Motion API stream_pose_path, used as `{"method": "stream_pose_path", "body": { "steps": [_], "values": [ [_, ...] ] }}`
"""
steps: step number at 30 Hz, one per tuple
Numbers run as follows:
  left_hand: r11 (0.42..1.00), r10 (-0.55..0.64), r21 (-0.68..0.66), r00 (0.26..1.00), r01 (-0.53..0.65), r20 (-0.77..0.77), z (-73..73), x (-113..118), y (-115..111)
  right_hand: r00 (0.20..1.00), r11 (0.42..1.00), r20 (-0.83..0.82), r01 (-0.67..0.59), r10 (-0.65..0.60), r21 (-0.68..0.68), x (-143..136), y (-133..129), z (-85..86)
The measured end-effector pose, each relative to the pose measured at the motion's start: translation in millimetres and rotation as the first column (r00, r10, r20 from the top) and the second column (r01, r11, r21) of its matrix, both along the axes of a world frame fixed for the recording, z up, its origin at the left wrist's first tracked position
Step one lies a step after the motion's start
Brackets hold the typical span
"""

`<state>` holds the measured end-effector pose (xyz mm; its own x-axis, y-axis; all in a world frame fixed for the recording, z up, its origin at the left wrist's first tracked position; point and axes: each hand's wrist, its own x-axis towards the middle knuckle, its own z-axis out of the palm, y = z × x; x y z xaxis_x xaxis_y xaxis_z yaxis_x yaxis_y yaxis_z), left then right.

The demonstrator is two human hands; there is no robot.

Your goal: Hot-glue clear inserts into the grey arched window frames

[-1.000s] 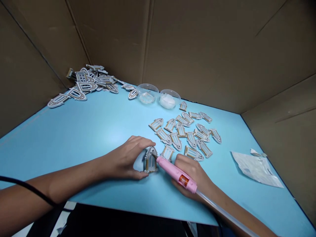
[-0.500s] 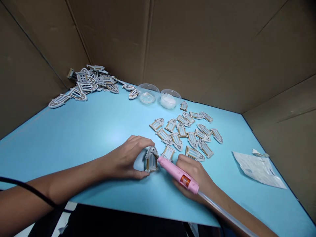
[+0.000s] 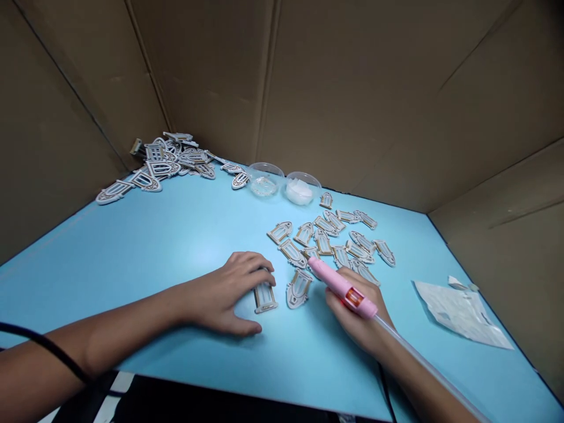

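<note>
My left hand [image 3: 231, 291] rests at the table's front middle with thumb and fingers spread. Its fingertips lie over the top of a small white and gold arched window piece [image 3: 265, 298], which is flat on the blue table. My right hand [image 3: 359, 305] is closed round a pink pen-like tool [image 3: 337, 283] with an orange window and a clear tube at its back. The tool's tip is over the near pieces of the group. Another arched piece [image 3: 299, 289] lies between my hands, its rounded end toward me.
Several arched pieces [image 3: 322, 241] lie beyond my right hand. Two clear round cups [image 3: 264, 180] [image 3: 301, 189] stand at the back. A pile of larger pieces [image 3: 163, 168] is back left, a white packet [image 3: 460, 311] at right. Cardboard walls [image 3: 352, 94] surround the table.
My left thumb has come away from the window piece, which now lies flat. My right hand has moved the pink tool right and away from that piece. The view has shifted slightly.
</note>
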<state>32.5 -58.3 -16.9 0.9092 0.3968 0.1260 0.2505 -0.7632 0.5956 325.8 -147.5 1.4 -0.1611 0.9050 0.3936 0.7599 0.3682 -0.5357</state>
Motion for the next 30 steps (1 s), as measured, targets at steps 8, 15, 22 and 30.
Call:
{"method": "stream_pose_path", "body": {
  "steps": [8, 15, 22, 30],
  "values": [
    [0.836, 0.544, 0.145, 0.834, -0.529, -0.096, 1.7, -15.6, 28.8, 0.999, 1.000, -0.035, 0.007, -0.006, 0.003, 0.8, 1.7, 1.8],
    [0.999, -0.031, -0.036, 0.997, 0.029, -0.069, 6.0, -7.9, 10.9, 0.999, 1.000, -0.049, 0.002, -0.003, -0.030, -0.2, 1.7, -0.7],
    [0.985, 0.170, 0.021, 0.958, -0.170, -0.231, 7.0, -12.3, 19.7, 0.999, 1.000, -0.038, 0.002, -0.003, -0.024, -0.6, 0.5, -0.2],
    [0.979, 0.082, -0.167, 0.978, -0.115, -0.189, 13.6, -16.6, 27.3, 0.998, 0.999, -0.064, -0.028, 0.025, -0.036, -0.4, -0.9, 2.1]
  ]
}}
